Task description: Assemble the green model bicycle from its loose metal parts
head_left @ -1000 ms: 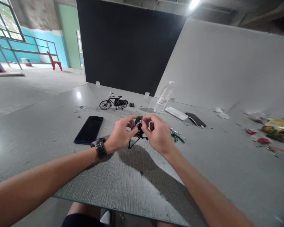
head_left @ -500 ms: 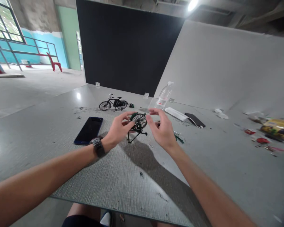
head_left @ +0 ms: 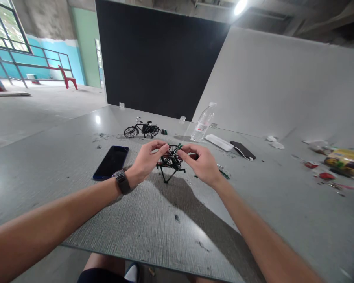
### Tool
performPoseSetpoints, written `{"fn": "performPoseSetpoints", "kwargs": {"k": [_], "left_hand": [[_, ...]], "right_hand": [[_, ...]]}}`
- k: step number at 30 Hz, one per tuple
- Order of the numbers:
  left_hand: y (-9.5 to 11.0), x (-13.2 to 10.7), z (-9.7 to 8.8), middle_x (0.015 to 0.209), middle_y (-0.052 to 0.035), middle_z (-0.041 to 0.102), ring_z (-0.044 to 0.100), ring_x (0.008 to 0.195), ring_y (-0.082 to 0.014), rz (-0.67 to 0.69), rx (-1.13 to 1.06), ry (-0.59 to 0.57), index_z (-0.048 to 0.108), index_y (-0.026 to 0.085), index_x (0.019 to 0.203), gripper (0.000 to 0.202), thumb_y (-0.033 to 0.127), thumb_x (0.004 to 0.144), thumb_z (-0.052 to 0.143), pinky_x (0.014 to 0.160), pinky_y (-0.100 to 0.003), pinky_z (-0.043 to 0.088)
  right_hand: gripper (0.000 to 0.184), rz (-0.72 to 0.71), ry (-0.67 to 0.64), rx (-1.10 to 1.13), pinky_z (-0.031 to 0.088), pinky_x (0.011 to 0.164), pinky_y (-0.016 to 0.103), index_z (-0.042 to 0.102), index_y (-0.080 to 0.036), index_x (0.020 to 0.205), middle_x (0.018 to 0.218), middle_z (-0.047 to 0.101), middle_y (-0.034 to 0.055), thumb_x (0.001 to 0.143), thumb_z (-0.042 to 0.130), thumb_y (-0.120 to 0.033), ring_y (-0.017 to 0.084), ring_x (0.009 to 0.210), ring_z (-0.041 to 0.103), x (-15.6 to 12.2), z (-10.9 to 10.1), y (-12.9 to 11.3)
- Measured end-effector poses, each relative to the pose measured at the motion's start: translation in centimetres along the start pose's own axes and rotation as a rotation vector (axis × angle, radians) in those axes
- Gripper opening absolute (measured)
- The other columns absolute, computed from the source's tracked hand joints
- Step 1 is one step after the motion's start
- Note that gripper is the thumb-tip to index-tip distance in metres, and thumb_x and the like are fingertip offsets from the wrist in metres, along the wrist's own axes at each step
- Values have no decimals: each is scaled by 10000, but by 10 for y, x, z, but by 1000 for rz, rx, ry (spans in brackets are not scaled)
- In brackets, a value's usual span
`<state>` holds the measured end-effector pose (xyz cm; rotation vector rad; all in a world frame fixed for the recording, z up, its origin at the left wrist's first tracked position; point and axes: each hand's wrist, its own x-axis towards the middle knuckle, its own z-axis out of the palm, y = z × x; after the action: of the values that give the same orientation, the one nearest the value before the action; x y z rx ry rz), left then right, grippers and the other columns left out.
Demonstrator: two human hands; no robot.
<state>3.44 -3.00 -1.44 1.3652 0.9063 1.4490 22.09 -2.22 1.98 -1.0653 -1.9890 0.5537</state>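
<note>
Between my hands, just above the table, is a partly built miniature bicycle [head_left: 171, 173], a dark green frame with one black spoked wheel [head_left: 171, 156] uppermost. My left hand [head_left: 151, 156] pinches the wheel side from the left, thumb and fingers together. At the right of the wheel, my right hand [head_left: 201, 162] pinches a green part beside the rim; its fingertips partly cover it. Loose green and silver bicycle parts [head_left: 223, 171] lie just right of my right hand. Farther back on the left stands a complete black model bicycle [head_left: 142, 129].
A dark phone [head_left: 111, 162] lies left of my left wrist. Behind my hands stand a clear plastic bottle [head_left: 204, 122], a white strip [head_left: 219, 142] and a black flat object [head_left: 243, 150]. A yellow package [head_left: 346, 162] and small red items [head_left: 327, 175] are at the far right.
My right hand has closed in from beside the wheel to pinch at its right edge. The frame has turned slightly and sits a little lower.
</note>
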Motion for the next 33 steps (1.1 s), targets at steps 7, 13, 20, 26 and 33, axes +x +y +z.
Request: {"fn": "performPoseSetpoints", "kwargs": {"k": [7,13,20,26,33], "left_hand": [[11,-2,-4,862,-22,625,576,714,-96,-212,-413,-124,632,160,890,206,361,870,674,657,-223,498],[7,1,-6,842,-10,606,546,704,-88,-117,-318,-77,652,179,898,177,352,868,680,590,-184,448],[8,1,-7,842,-14,606,544,717,-109,-91,-237,-45,647,199,942,198,369,848,687,490,-169,398],[14,4,-10,907,-36,642,592,763,-123,-169,-296,-53,648,185,922,194,362,854,692,556,-200,485],[8,12,-13,911,-66,647,611,715,-130,-283,-410,74,612,152,856,177,319,911,632,626,-283,560]], "right_hand": [[396,6,-62,161,465,566,258,690,-185,1017,934,688,74,930,525,-535,162,781,633,-4,-1,-12],[272,-42,97,15,467,553,295,713,-174,984,892,734,79,871,657,-415,165,684,630,-6,3,-15],[260,-114,100,-52,501,629,335,714,-195,1028,923,730,61,917,595,-397,172,706,634,-7,5,-10],[359,-60,93,-23,479,590,306,703,-204,1078,993,723,82,937,545,-494,164,694,624,-5,1,-9],[464,91,-152,94,486,577,276,648,-197,1162,941,718,106,890,579,-565,190,787,653,-2,-3,2]]}}
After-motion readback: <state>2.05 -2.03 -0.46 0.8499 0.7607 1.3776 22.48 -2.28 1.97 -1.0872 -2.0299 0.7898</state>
